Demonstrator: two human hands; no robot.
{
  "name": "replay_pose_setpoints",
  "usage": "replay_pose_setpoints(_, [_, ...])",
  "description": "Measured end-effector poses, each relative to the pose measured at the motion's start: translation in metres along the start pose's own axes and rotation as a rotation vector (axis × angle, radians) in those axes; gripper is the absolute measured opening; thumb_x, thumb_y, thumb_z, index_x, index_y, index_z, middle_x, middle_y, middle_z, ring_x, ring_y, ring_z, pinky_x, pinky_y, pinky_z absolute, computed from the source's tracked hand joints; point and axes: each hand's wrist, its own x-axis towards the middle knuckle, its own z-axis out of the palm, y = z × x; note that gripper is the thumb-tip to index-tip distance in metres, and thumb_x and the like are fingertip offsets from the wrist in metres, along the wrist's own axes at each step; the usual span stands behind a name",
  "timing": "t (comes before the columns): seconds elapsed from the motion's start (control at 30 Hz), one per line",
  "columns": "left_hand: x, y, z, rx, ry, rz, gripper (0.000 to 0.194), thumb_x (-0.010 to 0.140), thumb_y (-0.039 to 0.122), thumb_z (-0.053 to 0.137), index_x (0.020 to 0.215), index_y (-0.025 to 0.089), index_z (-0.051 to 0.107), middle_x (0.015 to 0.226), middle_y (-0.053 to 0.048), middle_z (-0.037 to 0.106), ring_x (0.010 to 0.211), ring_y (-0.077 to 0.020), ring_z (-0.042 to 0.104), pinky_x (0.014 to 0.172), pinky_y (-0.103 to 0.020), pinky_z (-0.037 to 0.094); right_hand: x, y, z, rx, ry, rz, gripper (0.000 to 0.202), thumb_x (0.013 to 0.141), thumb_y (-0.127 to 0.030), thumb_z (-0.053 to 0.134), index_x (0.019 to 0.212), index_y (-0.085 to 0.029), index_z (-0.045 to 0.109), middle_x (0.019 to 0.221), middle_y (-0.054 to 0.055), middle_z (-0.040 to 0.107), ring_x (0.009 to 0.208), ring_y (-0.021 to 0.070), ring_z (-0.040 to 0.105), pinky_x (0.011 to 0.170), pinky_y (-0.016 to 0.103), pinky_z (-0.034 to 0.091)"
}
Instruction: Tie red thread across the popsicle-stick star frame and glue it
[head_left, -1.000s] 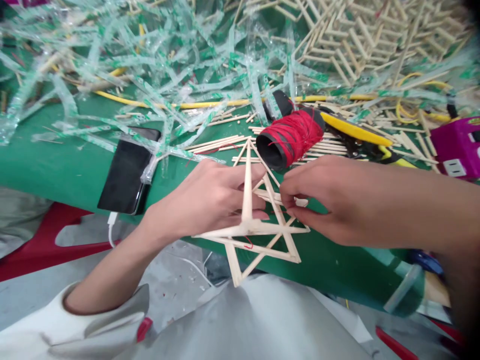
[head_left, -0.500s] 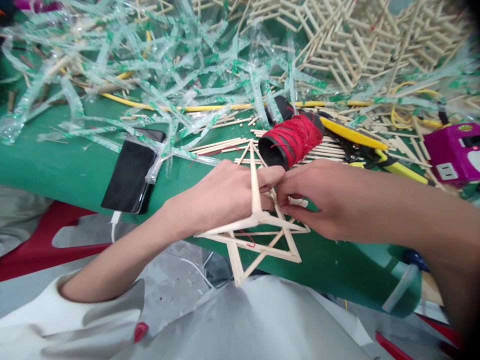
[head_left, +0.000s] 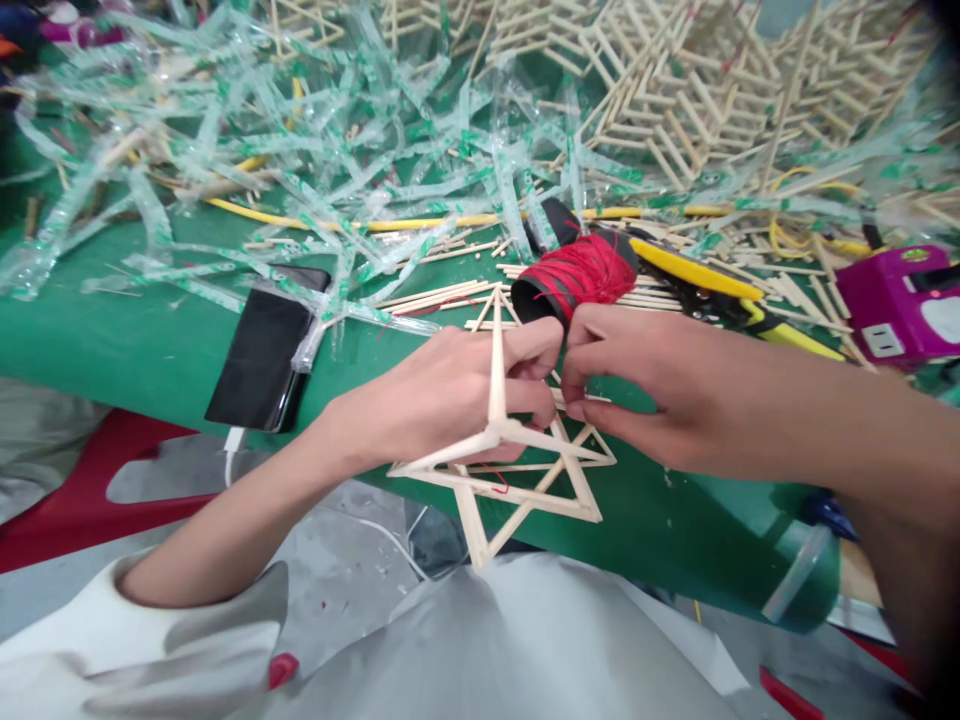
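Observation:
A star-shaped frame of pale wooden sticks [head_left: 498,375] juts over the table's near edge, one point standing up. My left hand [head_left: 442,390] reaches in behind the upright stick, its fingers curled round part of the frame. At the frame's far right side, my right hand [head_left: 652,385] is closed in a pinch; whatever lies between its fingertips is too small to make out. A short red thread [head_left: 499,488] hangs on a lower stick. Just beyond both hands lies a dark spool wound with red thread [head_left: 592,272].
Loose sticks [head_left: 435,296] lie behind the spool, beside yellow-handled pliers [head_left: 697,270]. A black phone [head_left: 262,350] with a white cable is at left. Crumpled tape strips [head_left: 360,130] and stacked stick frames [head_left: 697,90] cover the back. A purple power socket [head_left: 892,310] stands right.
My right hand has drawn slightly away from my left, opening a small gap between them. My left fingers have spread a little. The frame has barely moved.

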Motion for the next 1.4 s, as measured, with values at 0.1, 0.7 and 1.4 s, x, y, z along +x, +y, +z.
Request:
replay_pose_setpoints(0.1, [-0.002,-0.005,0.005,-0.048,0.032,0.027,0.008,0.090,0.017,0.060,0.089,0.019,0.068,0.095,-0.004,0.053,0.071,-0.0110,0.049,0.059,-0.022,0.036,-0.006,0.001,0.000,0.006,-0.007,-0.008,0.023,0.096,-0.031,0.051,0.079,-0.021,0.062,0.091,0.005,0.058,0.075,0.0156,0.055,0.068,0.031,0.041])
replay_pose_setpoints(0.7, [0.002,-0.009,0.010,-0.282,0.091,0.119,0.012,0.096,0.016,0.059,0.098,0.017,0.070,0.106,-0.012,0.075,0.096,-0.0178,0.070,0.081,-0.026,0.052,0.001,-0.022,0.028,0.677,0.405,0.266,0.037,0.085,-0.049,0.074,0.065,-0.020,0.064,0.060,-0.002,0.057,0.056,0.0104,0.049,0.049,0.025,0.035])
replay_pose_setpoints(1.4, [0.003,-0.004,0.010,-0.123,0.224,0.054,0.010,0.094,0.014,0.063,0.090,0.016,0.072,0.095,-0.006,0.075,0.086,-0.0096,0.070,0.075,-0.016,0.051,-0.032,-0.015,0.011,-0.017,0.466,0.237,0.004,0.087,-0.020,0.063,0.084,-0.022,0.062,0.075,0.002,0.064,0.063,0.0154,0.055,0.058,0.030,0.039])
